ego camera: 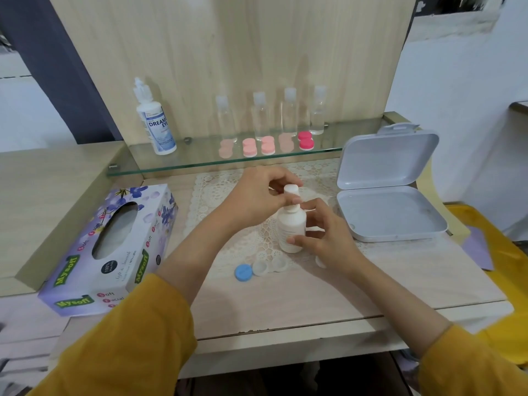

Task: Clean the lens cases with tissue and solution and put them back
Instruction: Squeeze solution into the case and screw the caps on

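Head view, left grip (258, 192) pinching cap (291, 190) atop solution bottle (291, 228), right grip (327, 237) wrapping bottle

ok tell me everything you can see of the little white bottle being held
The small white bottle looks like opaque plastic, with a round body, faint print on its side and a white cap. It stands upright over the lace mat; whether its base rests there is unclear. The left hand pinches the cap, the right hand grips the body.
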A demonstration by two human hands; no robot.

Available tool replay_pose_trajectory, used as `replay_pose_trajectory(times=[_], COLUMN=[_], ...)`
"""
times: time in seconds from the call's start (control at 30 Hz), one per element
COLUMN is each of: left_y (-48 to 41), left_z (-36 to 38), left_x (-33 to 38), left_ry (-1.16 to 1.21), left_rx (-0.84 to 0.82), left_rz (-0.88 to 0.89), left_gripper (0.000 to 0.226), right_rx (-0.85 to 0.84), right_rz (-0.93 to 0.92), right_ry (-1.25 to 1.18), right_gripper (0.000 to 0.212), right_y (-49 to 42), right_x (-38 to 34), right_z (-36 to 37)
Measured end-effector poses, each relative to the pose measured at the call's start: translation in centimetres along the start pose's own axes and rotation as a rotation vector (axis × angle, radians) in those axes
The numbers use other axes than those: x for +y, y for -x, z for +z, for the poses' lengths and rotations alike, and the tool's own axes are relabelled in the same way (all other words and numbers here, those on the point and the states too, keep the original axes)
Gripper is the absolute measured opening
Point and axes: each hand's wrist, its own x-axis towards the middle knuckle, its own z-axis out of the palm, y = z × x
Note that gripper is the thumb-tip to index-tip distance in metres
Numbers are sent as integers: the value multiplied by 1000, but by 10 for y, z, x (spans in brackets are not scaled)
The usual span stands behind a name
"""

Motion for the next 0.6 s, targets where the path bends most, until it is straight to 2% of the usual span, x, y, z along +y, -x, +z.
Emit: replay_pose_trajectory(times=[0.07,0.1,0.23,0.33,0.47,0.53,0.6], left_y=[0,1,1,1,5,6,7], left_z=[-4,-4,2,2,-4,-2,1], left_x=[1,1,-1,-2,-3,-3,-4], left_ry=[24,24,-24,28,40,51,39], left_rx=[-123,-134,102,62,-57,-35,68], left_rz=[5,9,13,23,52,64,49], left_gripper=[33,35,29,20,32,29,25], right_rx=[-5,-7,-6,-9,-15,-18,-16], right_rz=[-1,-1,-1,-3,-1,-4,-3], right_ry=[-2,-4,-13,-15,-19,-18,-16], right_gripper=[48,48,48,48,48,47,48], right_y=[0,1,1,1,1,1,1], right_x=[0,0,0,1,1,1,2], right_z=[-1,-1,-1,-1,-2,-2,-2])
